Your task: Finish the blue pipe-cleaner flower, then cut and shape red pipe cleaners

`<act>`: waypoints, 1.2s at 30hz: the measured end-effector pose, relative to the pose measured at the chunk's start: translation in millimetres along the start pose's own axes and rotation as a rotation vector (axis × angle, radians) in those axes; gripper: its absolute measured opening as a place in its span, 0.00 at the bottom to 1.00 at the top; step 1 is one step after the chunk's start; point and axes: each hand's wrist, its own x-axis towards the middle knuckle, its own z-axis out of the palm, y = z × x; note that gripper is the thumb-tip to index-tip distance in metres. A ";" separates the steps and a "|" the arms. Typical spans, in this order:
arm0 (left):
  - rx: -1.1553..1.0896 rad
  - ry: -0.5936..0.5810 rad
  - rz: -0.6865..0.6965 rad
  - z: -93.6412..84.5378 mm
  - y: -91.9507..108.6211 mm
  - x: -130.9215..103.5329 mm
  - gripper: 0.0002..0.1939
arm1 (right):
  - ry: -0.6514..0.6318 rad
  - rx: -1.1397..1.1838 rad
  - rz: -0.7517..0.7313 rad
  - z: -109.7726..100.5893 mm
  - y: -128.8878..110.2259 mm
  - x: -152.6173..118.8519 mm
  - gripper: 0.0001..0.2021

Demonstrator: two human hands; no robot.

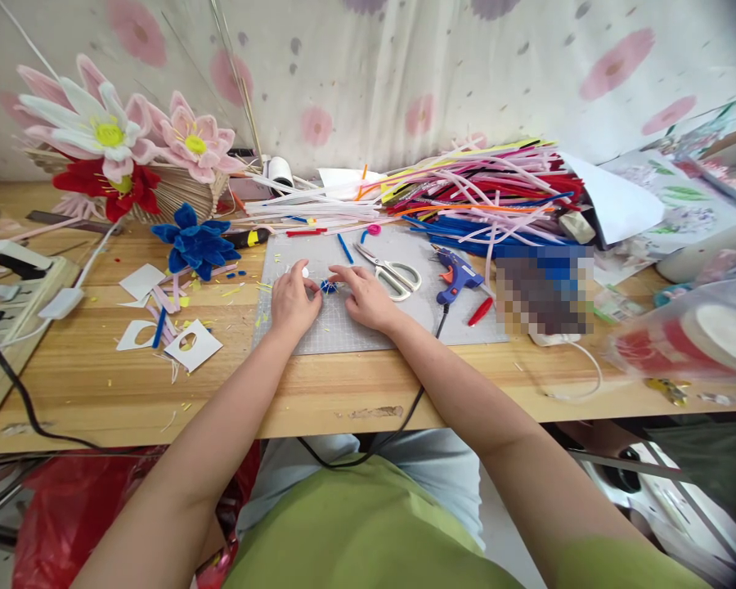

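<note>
A small dark blue fuzzy piece (pixel 329 286) with pale strands lies between my two hands, low over the grey cutting mat (pixel 270 323). My left hand (pixel 294 301) is curled, its fingertips closed at the left side of the piece. By its index finger is a small white disc (pixel 305 272). From the right, my right hand (pixel 368 298) bends its fingers over the same piece and pinches it; exact contact is partly hidden. Just beyond the right hand lie scissors (pixel 398 278) with pale handles. A blue glue gun (pixel 458 276) rests farther right.
Pipe cleaners (pixel 466 188) are heaped at the back. Finished fuzzy flowers (pixel 187 241) stand at left, near cut white cards (pixel 195 344). A red piece (pixel 481 312) lies by the glue gun, whose black cord (pixel 426 376) drops over the front edge. A bagged cup (pixel 699 335) stands right.
</note>
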 end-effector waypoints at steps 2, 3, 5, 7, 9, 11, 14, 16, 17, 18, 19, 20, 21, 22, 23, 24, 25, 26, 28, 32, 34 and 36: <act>0.007 0.000 0.002 0.5 -0.4 0.1 0.29 | -0.007 -0.005 -0.010 0.7 0.3 0.1 0.34; 0.009 0.000 0.003 0.7 -0.6 0.1 0.29 | -0.012 -0.007 -0.013 1.1 0.4 0.2 0.34; 0.011 -0.001 0.007 0.9 -0.9 0.2 0.29 | -0.023 -0.008 -0.009 1.6 0.3 0.3 0.34; 0.011 -0.004 0.014 1.0 -1.0 -0.1 0.29 | -0.035 -0.008 0.000 1.6 -0.1 0.4 0.34; 0.009 0.006 0.024 0.9 -1.1 -0.6 0.30 | -0.042 -0.008 0.006 1.1 -0.6 0.4 0.34; 0.003 0.033 0.043 0.3 -1.2 -1.5 0.30 | -0.041 -0.006 0.002 0.5 -1.0 0.3 0.34; -0.009 0.090 0.078 -1.5 -0.9 -3.1 0.31 | -0.028 0.001 -0.010 0.0 -0.7 0.1 0.35; -0.019 0.113 0.097 -2.6 -0.5 -4.2 0.31 | -0.012 0.004 -0.014 0.2 -0.1 -0.1 0.35; -0.025 0.119 0.107 -3.0 -0.3 -4.6 0.31 | -0.002 0.004 -0.015 0.4 0.3 -0.2 0.35; -0.030 0.122 0.117 -3.2 -0.2 -5.0 0.31 | 0.008 0.003 -0.015 0.5 0.7 -0.3 0.35; -0.033 0.122 0.127 -3.2 -0.2 -5.3 0.31 | 0.017 0.002 -0.013 0.5 1.0 -0.4 0.35; -0.033 0.121 0.135 -3.0 -0.2 -5.5 0.31 | 0.025 0.002 -0.010 0.4 1.2 -0.6 0.35; -0.031 0.116 0.141 -2.6 -0.2 -5.6 0.30 | 0.032 0.003 -0.004 0.1 1.5 -0.8 0.35; -0.027 0.107 0.145 -2.2 -0.1 -5.7 0.29 | 0.039 0.003 0.004 -0.5 1.8 -1.1 0.34; -0.022 0.094 0.147 -1.7 0.0 -5.6 0.29 | 0.047 0.003 0.016 -1.5 2.3 -1.4 0.34; -0.017 0.081 0.146 -1.2 0.4 -5.5 0.28 | 0.058 0.003 0.032 -2.7 3.0 -1.8 0.34; -0.012 0.065 0.142 -0.8 0.9 -5.4 0.28 | 0.074 0.003 0.052 -4.1 3.9 -2.3 0.33; -0.006 0.048 0.137 -0.5 1.7 -5.1 0.28 | 0.093 0.003 0.075 -5.8 5.1 -2.9 0.33; 0.008 0.016 0.118 -0.1 3.7 -4.5 0.29 | 0.134 0.008 0.117 -9.0 8.0 -4.0 0.32; 0.041 -0.020 0.100 0.6 6.9 -3.3 0.29 | 0.159 0.034 0.153 -13.1 11.6 -5.8 0.32; 0.048 -0.022 0.114 0.9 7.4 -3.3 0.28 | 0.148 0.040 0.161 -13.7 10.8 -6.0 0.32; 0.049 -0.021 0.117 0.9 7.4 -3.8 0.28 | 0.130 0.037 0.164 -13.8 8.5 -5.8 0.32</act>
